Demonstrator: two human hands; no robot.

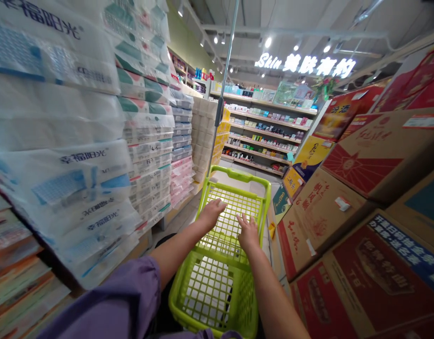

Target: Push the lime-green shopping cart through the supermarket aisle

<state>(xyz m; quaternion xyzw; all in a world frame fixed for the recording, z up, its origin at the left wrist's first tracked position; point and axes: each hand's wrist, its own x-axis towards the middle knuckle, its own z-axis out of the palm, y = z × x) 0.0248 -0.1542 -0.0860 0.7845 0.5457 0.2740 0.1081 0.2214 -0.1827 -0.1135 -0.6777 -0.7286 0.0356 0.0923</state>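
Observation:
A lime-green plastic shopping basket (217, 256) with grid walls stands in front of me, white floor tiles showing through its mesh. My left hand (212, 214) hovers over its far half, fingers extended to the right and held close together, with nothing visible in them. To its right, my right hand (248, 231) is over the basket's right side, fingers spread and holding nothing. A gap separates the two hands. Whether either one touches the mesh, I cannot tell. The basket's raised far rim (238, 175) lies beyond both hands.
Stacked tissue packs (85, 165) line the left side. Printed cartons (315, 212) are piled close on the right. A thin metal pole (225, 70) rises near the basket's far left corner. Shelves of small boxed goods (262, 127) close off the far end beneath a lit sign (305, 65).

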